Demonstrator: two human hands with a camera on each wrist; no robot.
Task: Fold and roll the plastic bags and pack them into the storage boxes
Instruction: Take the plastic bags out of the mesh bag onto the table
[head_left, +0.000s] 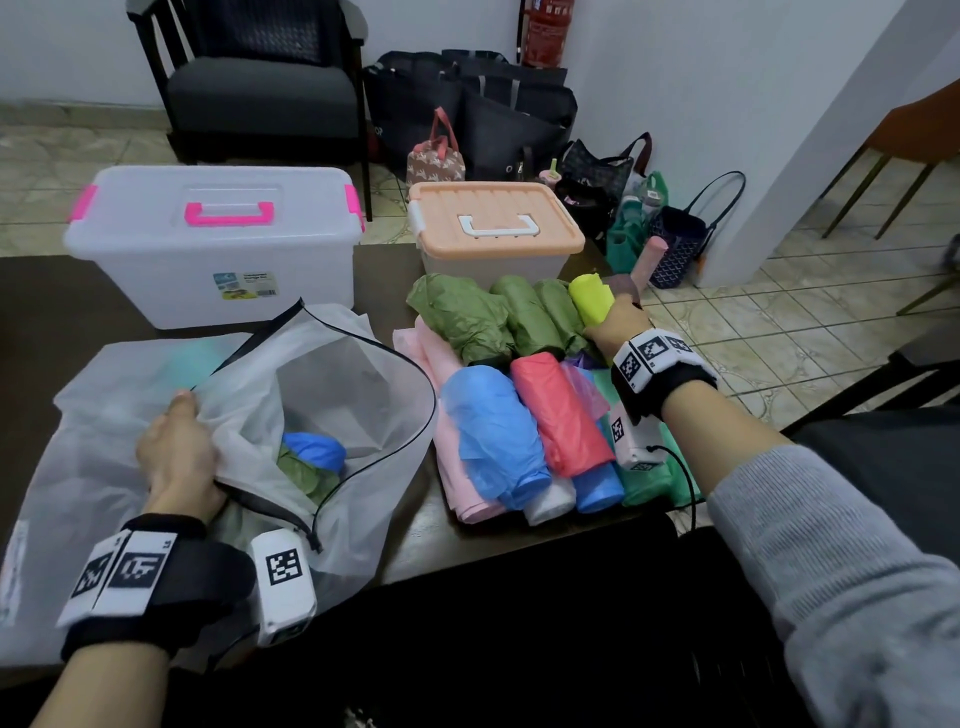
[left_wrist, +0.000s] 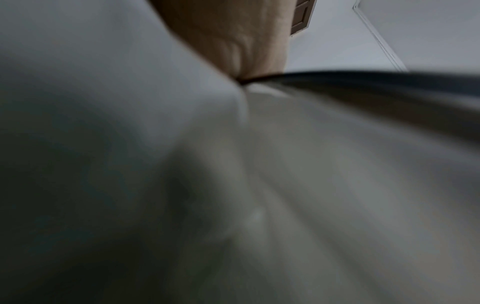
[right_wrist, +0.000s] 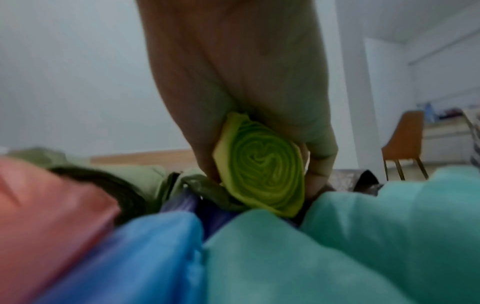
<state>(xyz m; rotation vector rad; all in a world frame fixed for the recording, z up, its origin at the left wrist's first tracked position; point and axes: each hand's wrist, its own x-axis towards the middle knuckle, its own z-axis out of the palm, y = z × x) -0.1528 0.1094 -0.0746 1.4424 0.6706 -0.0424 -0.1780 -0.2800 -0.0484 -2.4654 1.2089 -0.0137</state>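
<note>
Yellow-green roll: tightly rolled yellow-green plastic bag (head_left: 590, 296), at the far right end of the pile of rolls on the dark table (head_left: 36, 291), just in front of the orange-lidded box.
Right hand: the right hand (head_left: 618, 323) grips that roll — in the right wrist view the thumb sits on one side of the spiral end (right_wrist: 262, 166) and the curled fingers (right_wrist: 320, 148) on the other, so the roll lies between them, its end facing the camera.
Left hand: the left hand (head_left: 179, 457) clutches a bunched fold of the large translucent white mesh bag with black drawstring edge (head_left: 337, 395), fingers curled into the fabric at the near left of its mouth; the left wrist view is blurred, showing only skin (left_wrist: 233, 41) against pale cloth and the black edge.
Inside the mesh bag: a crumpled blue plastic bag (head_left: 314, 451) and a crumpled green one (head_left: 304, 475) lie at the bottom.
Pile of rolls: three olive-green rolls (head_left: 524, 317) in the far row; nearer, a light blue roll (head_left: 493, 436), a red roll (head_left: 561, 415), a pink folded bag (head_left: 452, 467) under them, and teal-green bags (head_left: 649, 483) beneath the right wrist.
Storage boxes: clear plastic box with pink handle and latches (head_left: 218, 244) at far left, lid on; clear box with peach lid and white handle (head_left: 496, 223) at far right, lid on — both on the table.
Floor beyond: dark armchair (head_left: 260, 88) and assorted tote bags (head_left: 514, 119) along the wall.
</note>
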